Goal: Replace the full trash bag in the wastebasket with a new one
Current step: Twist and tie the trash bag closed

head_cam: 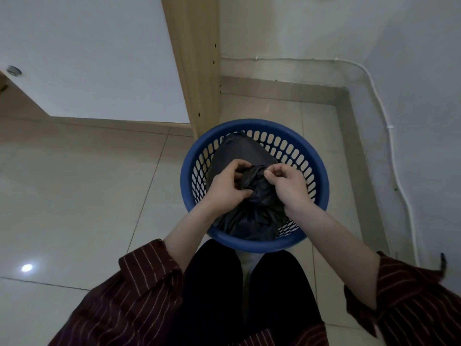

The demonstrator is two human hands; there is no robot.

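Handling: bag point(249, 216) looks soft, thin, slippery, likely light; best held at the gathered neck, not the belly
Look: black, crinkled film, top bunched into a twist
Place: inside the blue basket point(321, 186), on the floor by a wooden post point(197, 71) at 11 o'clock
Grip: left hand point(228, 187) and right hand point(289, 183) both pinched closed on the twisted neck; seemingly knotting it

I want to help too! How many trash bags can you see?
1: a black bag in the blue basket, both hands gripping its bunched top. No new bag shows.
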